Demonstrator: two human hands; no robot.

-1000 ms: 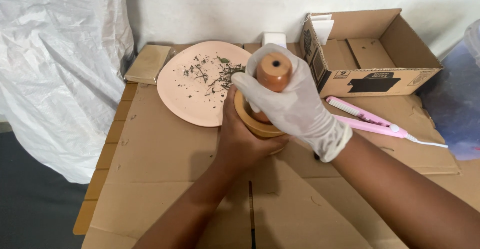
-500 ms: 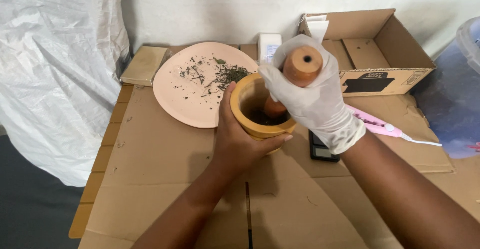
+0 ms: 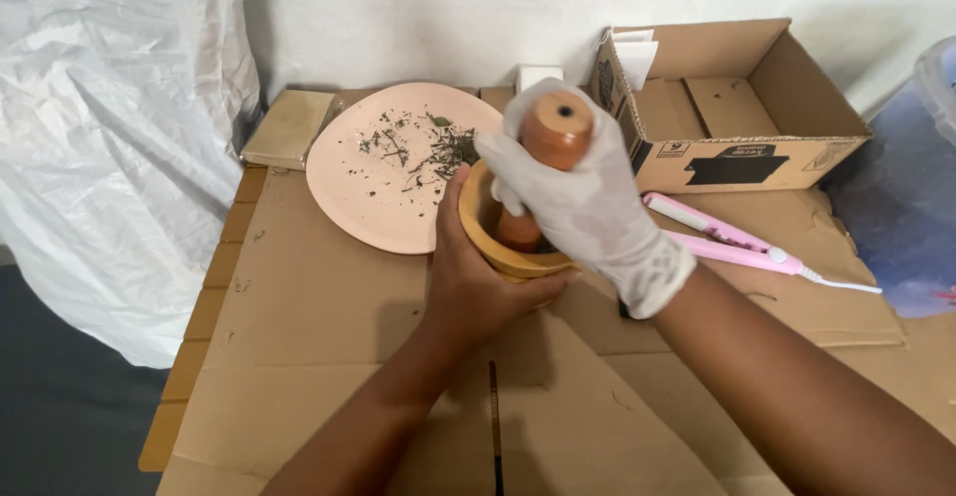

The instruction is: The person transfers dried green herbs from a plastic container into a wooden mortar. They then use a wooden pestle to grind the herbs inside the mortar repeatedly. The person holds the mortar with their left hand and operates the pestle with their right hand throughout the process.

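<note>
**Pestle in mortar, both hands clamped**

Wooden mortar (image 3: 503, 242) at the middle of the flattened cardboard (image 3: 329, 357). Left hand (image 3: 478, 282), bare, wrapped tight around the mortar's near side. Right hand (image 3: 583, 202), in a white glove, closed around the wooden pestle (image 3: 543, 157), tip down inside the mortar. Just left of the mortar, touching it: pink plate (image 3: 368, 192) strewn with dried herb bits. Right of the mortar: pink hair straightener (image 3: 727, 242). Behind that: open cardboard box (image 3: 737, 108).

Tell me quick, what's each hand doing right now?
Left hand: bare, closed around the wooden mortar, holding it on the cardboard.
Right hand: gloved, closed on the wooden pestle, whose lower end is inside the mortar.
</note>
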